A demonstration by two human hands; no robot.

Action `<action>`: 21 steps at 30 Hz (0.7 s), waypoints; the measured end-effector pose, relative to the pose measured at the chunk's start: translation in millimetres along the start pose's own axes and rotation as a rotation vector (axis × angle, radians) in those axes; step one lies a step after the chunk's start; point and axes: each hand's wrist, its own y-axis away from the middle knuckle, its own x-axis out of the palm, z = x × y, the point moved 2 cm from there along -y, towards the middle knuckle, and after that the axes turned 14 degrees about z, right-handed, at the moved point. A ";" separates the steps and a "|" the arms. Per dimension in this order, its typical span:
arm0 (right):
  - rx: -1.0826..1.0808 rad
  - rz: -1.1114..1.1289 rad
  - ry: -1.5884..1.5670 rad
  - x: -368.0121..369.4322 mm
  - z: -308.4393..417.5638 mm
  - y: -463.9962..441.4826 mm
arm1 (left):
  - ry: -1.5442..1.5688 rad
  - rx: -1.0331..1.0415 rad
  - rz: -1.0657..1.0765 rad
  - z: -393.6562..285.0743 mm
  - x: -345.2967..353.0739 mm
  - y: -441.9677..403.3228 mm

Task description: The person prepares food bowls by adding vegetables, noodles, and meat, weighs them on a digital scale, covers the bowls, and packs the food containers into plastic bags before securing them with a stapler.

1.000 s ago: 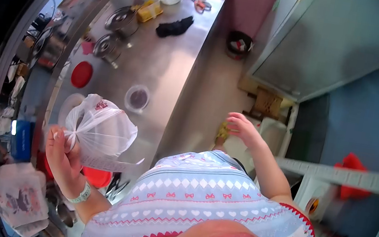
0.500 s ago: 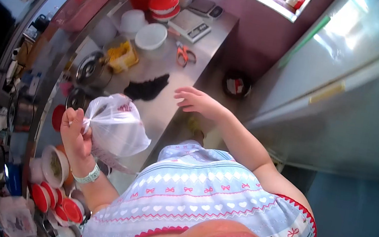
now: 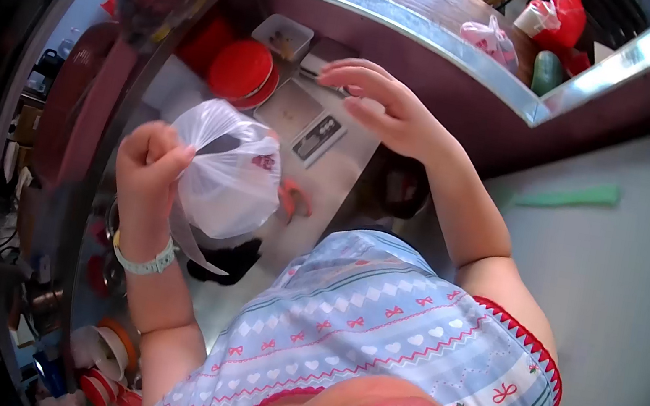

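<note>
My left hand (image 3: 149, 158) is closed on the gathered top of a white plastic bag (image 3: 230, 184), which is filled out round and has red print on its side. What the bag holds is hidden. Stretched out over the far end of the metal counter (image 3: 226, 315), my right hand (image 3: 391, 107) has its fingers apart with nothing in them. Below that hand lies a white digital kitchen scale (image 3: 292, 117). Orange-handled scissors (image 3: 295, 201) lie just past the bag, and a black cloth-like item (image 3: 230, 263) rests under it.
A red-lidded tub (image 3: 240, 70) and a clear container (image 3: 283, 35) stand at the counter's far end. Beyond the ledge sit a tied bag (image 3: 490, 44) and a green vegetable (image 3: 547, 72). The pale refrigerator-like surface (image 3: 602, 281) is on my right.
The view has shifted toward the ledge. My left hand has carried the bag farther along the counter, toward the scale. My right hand has reached forward and up, still open.
</note>
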 end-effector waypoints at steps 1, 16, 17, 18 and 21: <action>-0.106 0.038 0.234 -19.6 4.3 -20.7 | -0.049 -0.010 0.057 1.8 13.1 -34.2; 0.150 0.063 0.865 -296.9 -112.6 -109.6 | -0.672 0.264 0.575 12.8 152.8 -421.2; 0.075 0.088 0.886 -306.0 -112.1 -117.5 | -0.683 0.228 0.611 12.6 149.9 -434.4; 0.127 0.043 0.901 -317.0 -120.6 -119.8 | -0.695 0.192 0.647 12.3 147.0 -447.6; 0.176 -0.069 0.992 -355.8 -162.8 -123.0 | -1.383 1.090 -0.137 10.2 110.7 -475.9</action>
